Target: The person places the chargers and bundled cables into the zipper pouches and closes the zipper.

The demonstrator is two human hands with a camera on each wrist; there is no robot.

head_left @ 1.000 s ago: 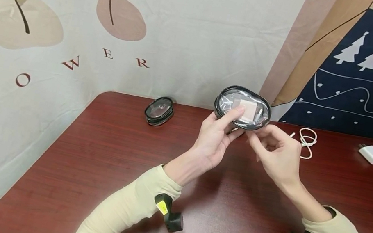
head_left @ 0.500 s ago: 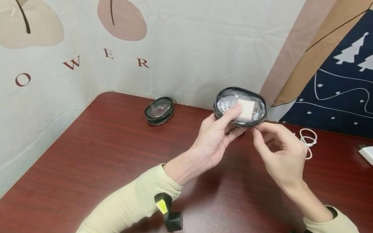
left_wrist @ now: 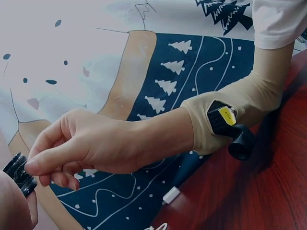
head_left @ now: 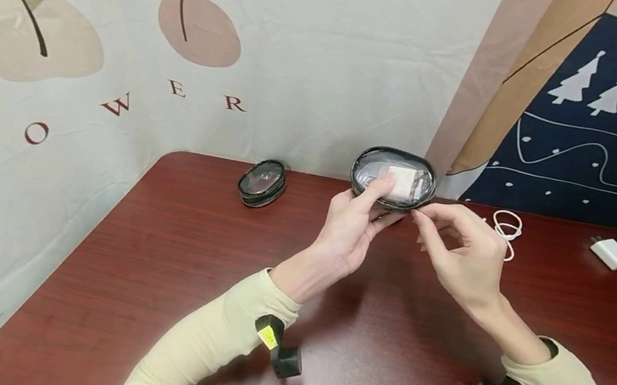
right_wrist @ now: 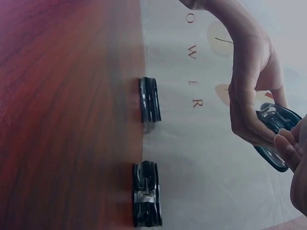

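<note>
My left hand holds up a clear oval zip pouch with black trim, its thumb pressed on the front and its other fingers behind. Through the plastic shows a white square block. At the pouch's lower right edge, my right hand pinches with thumb and index finger; whatever small part lies between the fingertips is hidden. In the left wrist view the right hand meets the dark ribbed side of the pouch. The right wrist view has the left hand gripping the pouch.
Another black-trimmed pouch lies at the table's back left. Two pouches, one upper and one lower, appear in the right wrist view. Back right are a coiled white cable and a white charger plug. A printed cloth hangs behind the table.
The held pouch has shifted slightly left and down. My right fingertips have slid a little rightward along its lower edge. The things on the table stay put.
</note>
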